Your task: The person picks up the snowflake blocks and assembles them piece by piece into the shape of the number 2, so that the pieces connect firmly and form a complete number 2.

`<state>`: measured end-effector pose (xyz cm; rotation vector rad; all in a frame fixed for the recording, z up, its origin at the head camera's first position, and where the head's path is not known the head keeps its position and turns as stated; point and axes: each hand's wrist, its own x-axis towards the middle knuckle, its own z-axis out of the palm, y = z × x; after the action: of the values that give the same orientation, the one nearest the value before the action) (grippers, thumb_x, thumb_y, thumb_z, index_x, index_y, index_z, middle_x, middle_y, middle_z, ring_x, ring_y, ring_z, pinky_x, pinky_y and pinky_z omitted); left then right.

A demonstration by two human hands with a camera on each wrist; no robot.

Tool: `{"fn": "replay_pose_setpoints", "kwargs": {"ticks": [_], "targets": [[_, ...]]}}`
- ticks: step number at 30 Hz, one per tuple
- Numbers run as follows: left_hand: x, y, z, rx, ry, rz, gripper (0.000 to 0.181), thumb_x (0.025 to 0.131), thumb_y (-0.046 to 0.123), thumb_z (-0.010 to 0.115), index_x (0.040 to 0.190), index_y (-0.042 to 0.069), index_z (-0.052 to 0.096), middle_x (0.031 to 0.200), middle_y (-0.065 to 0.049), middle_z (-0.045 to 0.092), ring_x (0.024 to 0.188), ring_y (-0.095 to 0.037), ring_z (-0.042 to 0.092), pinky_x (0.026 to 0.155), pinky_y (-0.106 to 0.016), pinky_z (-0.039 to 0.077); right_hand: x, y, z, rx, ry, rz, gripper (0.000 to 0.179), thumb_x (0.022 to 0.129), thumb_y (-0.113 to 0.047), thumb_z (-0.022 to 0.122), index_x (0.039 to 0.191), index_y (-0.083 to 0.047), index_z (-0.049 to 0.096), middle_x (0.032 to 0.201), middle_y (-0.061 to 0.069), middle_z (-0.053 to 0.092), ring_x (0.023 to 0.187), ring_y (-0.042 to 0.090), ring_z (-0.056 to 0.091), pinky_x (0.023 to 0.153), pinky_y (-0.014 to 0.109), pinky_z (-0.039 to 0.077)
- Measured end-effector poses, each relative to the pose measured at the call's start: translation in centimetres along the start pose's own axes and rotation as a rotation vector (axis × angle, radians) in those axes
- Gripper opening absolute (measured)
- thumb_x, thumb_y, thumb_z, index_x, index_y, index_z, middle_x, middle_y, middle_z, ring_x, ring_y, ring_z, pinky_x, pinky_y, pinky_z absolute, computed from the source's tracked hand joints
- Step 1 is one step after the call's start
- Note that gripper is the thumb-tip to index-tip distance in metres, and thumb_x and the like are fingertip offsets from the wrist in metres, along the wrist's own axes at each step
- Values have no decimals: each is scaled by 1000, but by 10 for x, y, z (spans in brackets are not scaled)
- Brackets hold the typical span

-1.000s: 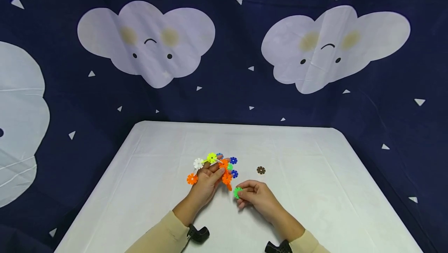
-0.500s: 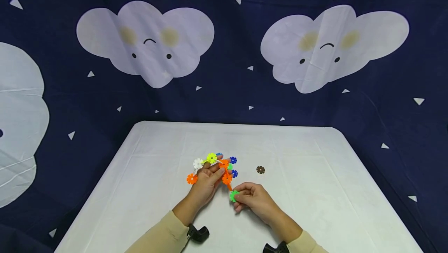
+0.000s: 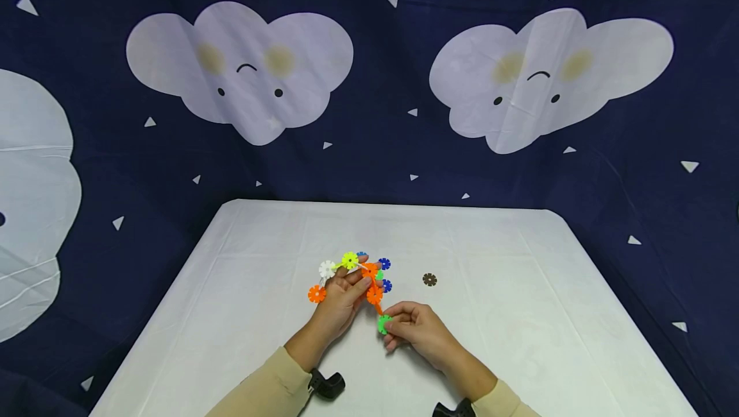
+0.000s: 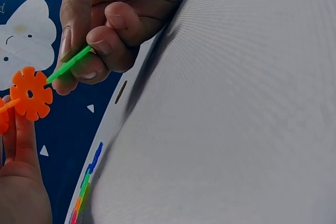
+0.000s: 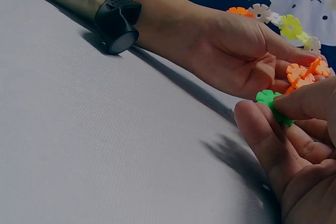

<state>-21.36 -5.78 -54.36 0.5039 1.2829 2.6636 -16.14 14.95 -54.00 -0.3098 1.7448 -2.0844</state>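
A chain of joined toothed plastic discs, orange, white and yellow, is gripped by my left hand [image 3: 343, 298] above the table. Its end carries an orange disc [image 4: 31, 93], set near the fingers in the left wrist view. My right hand [image 3: 424, 330] pinches a green disc [image 3: 383, 324] between thumb and fingers. The green disc's edge meets the rim of that orange disc in the left wrist view; how deep it sits in a slot I cannot tell. In the right wrist view, a yellow disc [image 5: 290, 26] and a white disc [image 5: 259, 14] show farther along the chain.
A brown disc [image 3: 430, 280] lies on the white table [image 3: 491, 256], right of the hands. Blue discs [image 3: 387, 285] and other coloured pieces lie beyond the left hand. A dark blue cloth [image 3: 381, 83] with clouds hangs behind.
My right hand has moved slightly left and down, bringing the green disc from apart to against the chain's orange end. My left hand has stayed almost still.
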Motion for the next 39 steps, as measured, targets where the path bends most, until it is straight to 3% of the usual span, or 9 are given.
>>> {"fn": "replay_pose_setpoints", "kwargs": {"ticks": [5, 8, 16, 28, 35, 39], "targets": [[0, 1, -1, 5, -36, 8, 40, 106, -14, 50, 145, -11, 43, 130, -16, 70, 100, -23, 73, 94, -33, 57, 0, 1, 2, 11, -5, 4, 26, 98, 3, 70, 119, 16, 61, 97, 24, 71, 77, 21, 72, 71, 35, 63], [0, 2, -1, 12, -49, 6, 49, 106, -13, 50, 152, -17, 31, 132, -19, 68, 102, -24, 73, 95, -35, 57, -1, 0, 3, 19, -5, 7, 26, 98, 4, 70, 119, 16, 60, 98, 28, 71, 77, 22, 73, 72, 36, 63], [0, 3, -1, 22, -45, -4, 43, 107, -11, 51, 149, -3, 47, 135, -21, 66, 105, -26, 72, 97, -37, 56, -2, -2, 7, 35, -8, 24, 23, 97, 4, 70, 116, 14, 60, 99, 30, 71, 78, 24, 75, 74, 39, 63], [0, 4, -1, 33, -45, -4, 42, 107, -10, 52, 148, 1, 50, 134, -21, 67, 111, -27, 71, 99, -38, 55, -2, 0, 11, 46, 14, 2, 22, 97, 6, 70, 114, 14, 59, 99, 32, 71, 81, 26, 75, 77, 40, 63], [0, 3, 2, 46, 27, -12, 48, 105, -10, 55, 151, -8, 41, 117, -8, 74, 95, -14, 71, 90, -28, 58, -2, 1, 11, 53, 20, -1, 20, 98, 8, 68, 115, 14, 58, 100, 32, 71, 82, 26, 75, 78, 42, 63], [0, 2, 2, 39, 30, -13, 49, 105, -12, 55, 151, -13, 37, 107, -5, 74, 91, -12, 69, 85, -25, 57, -1, 2, 11, 73, 6, -2, 19, 98, 9, 67, 115, 13, 58, 101, 31, 71, 82, 26, 75, 78, 42, 63]]}}
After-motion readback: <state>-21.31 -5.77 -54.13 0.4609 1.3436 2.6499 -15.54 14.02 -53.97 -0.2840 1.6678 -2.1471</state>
